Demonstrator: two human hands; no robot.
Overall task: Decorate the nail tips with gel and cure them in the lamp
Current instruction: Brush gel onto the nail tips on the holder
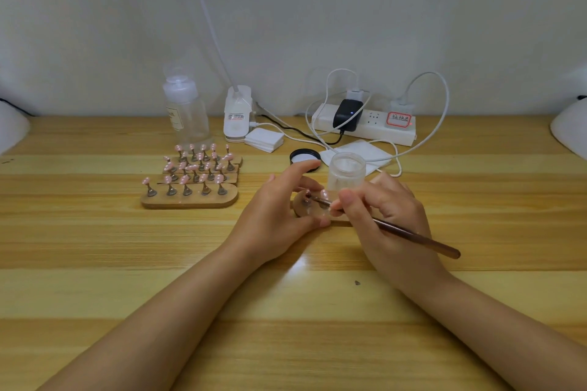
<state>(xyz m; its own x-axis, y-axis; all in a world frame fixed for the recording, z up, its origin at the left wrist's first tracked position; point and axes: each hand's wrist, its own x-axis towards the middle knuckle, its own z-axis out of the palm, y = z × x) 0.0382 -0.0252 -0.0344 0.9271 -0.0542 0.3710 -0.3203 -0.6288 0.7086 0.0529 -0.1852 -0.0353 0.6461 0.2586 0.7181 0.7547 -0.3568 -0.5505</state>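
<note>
My right hand [378,213] pinches a brown nail brush [413,236], whose tip touches a small nail tip [307,195] on a metal stand. That stand sits on a wooden holder [301,208] at the table's middle, and my left hand [279,216] grips the holder's left end, thumb in front, index finger stretched over it. Another pink tip [324,194] stands beside the brushed one. The right part of the holder is hidden behind my right hand. An open clear jar [347,170] stands just behind the holder.
Wooden holders [190,197] with several pink nail tips lie to the left. At the back stand a clear pump bottle [185,111], a white clip lamp [238,114], cotton pads [264,139], a black lid [305,157], a white cloth [365,152] and a power strip [365,124] with cables.
</note>
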